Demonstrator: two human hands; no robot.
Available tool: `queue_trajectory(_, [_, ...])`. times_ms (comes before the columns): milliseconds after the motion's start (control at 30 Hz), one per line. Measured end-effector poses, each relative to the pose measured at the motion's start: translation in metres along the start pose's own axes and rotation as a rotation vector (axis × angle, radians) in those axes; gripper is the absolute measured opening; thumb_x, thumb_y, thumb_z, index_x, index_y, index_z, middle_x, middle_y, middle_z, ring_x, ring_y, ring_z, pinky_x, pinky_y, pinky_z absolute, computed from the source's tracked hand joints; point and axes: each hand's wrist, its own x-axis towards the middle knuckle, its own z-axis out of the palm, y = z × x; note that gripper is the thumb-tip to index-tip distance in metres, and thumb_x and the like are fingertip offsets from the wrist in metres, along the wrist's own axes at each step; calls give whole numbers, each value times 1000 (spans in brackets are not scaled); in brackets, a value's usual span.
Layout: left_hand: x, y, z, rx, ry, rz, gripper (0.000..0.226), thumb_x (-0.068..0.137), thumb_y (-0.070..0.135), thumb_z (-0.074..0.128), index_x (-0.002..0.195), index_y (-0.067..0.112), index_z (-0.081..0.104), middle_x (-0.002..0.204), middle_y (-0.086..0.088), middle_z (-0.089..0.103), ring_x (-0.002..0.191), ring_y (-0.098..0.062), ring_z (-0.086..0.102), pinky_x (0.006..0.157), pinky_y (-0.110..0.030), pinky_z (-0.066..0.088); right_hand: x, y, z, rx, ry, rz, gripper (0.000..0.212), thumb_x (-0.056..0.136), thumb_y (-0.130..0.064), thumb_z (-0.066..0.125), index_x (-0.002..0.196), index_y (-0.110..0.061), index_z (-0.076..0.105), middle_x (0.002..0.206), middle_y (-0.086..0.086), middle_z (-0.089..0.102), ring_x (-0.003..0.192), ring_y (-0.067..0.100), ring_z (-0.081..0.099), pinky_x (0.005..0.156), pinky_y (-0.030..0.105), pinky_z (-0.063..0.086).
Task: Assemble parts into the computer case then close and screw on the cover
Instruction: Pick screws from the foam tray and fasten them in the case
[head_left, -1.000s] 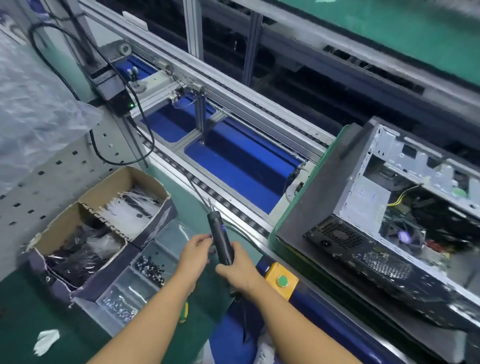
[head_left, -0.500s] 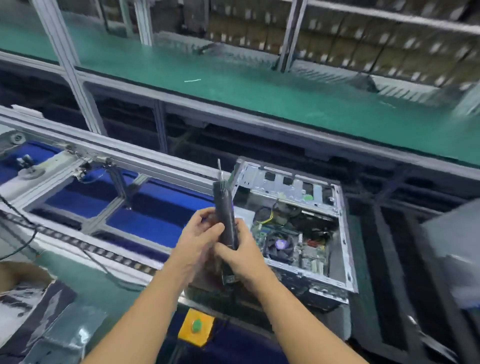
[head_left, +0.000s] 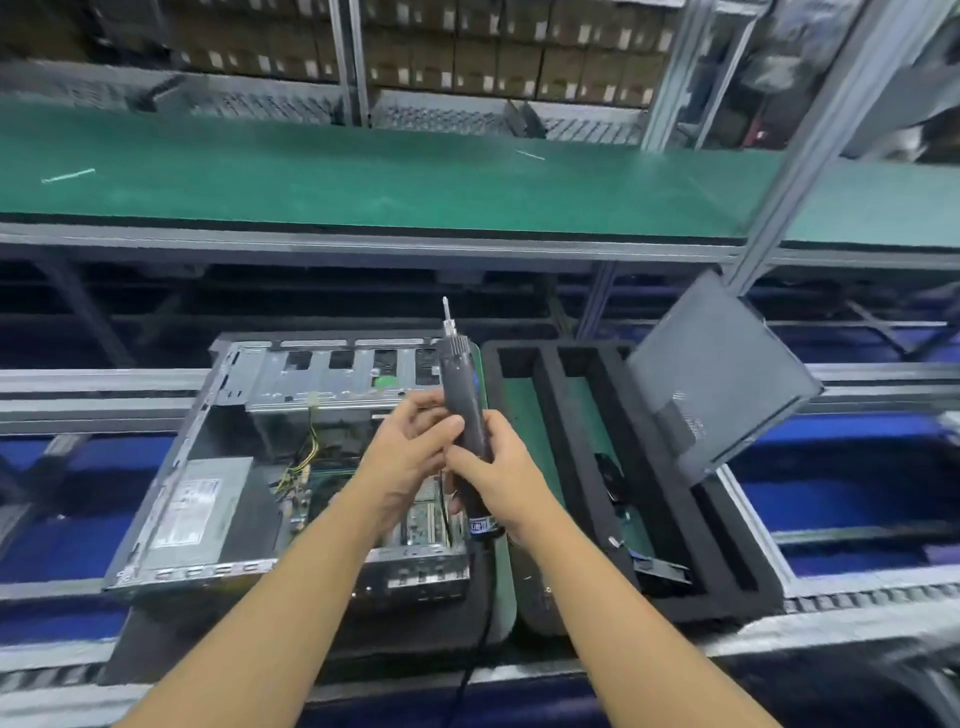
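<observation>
Both hands keep hold of the dark grey cylindrical electric screwdriver (head_left: 462, 415), bit up: left hand (head_left: 410, 457) curled round the mid barrel, right hand (head_left: 493, 478) clenched round the lower barrel. View has swung right since 0.5 s ago. The open grey metal computer case (head_left: 249, 467) now lies lower left, beneath the hands. A black foam tray (head_left: 675, 519) sits just beside it, with the dark grey flat cover panel (head_left: 722, 379) tilted at the tray's far right rim.

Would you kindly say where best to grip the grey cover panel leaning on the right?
Probably both long edges, from the front-left: the cover panel stands tilted, flat face toward you, upper edges clear above the foam tray.
</observation>
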Motion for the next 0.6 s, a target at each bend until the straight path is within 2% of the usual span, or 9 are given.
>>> queue_trajectory(67, [15,-14,17,76,-54,-54,29,91,11,68,119,17,59,112,-2,72,98,-18,70,73,-26,56,-1,8,-29,-46,56,40,30,87,-30,69,111,-21,53,73,4,67,60,25,64,60,40,58])
queue_trajectory(200, [41,-39,36,373,-160,-110,24,97,12,59,116,26,61,107,12,74,99,-8,70,80,-26,58,-2,20,-79,-148,138,151,33,90,-28,66,116,-19,48,65,5,66,58,25,61,57,39,57])
queue_trajectory(267, [54,-51,39,498,-173,-141,23,95,9,60,115,21,62,109,6,74,97,-9,70,78,-23,57,-2,25,-97,-179,185,189,32,88,-31,67,115,-23,52,61,6,65,54,24,60,54,36,56])
queue_trajectory(333, [67,-60,41,561,-116,-179,19,94,4,58,104,19,63,107,-5,72,92,-13,70,74,-24,57,-2,31,-107,-185,241,235,28,88,-31,67,112,-29,52,61,6,65,49,21,59,50,31,53])
queue_trajectory(433, [94,-66,44,756,-102,-183,19,92,9,56,90,27,62,97,-3,72,88,-17,70,76,-32,58,1,38,-119,-145,322,291,31,84,-33,69,109,-33,51,66,6,65,48,20,58,48,29,51])
queue_trajectory(533, [119,-71,47,993,-163,-224,21,88,11,51,87,29,61,88,0,72,80,-19,71,66,-30,58,4,47,-129,-135,346,328,35,80,-38,69,109,-30,53,73,12,66,53,23,59,52,33,53])
queue_trajectory(600, [132,-82,54,1094,-210,-264,19,89,8,50,89,24,61,93,-4,72,87,-24,71,72,-35,60,5,54,-137,-117,363,352,43,81,-38,69,116,-21,51,81,14,68,57,25,60,56,36,54])
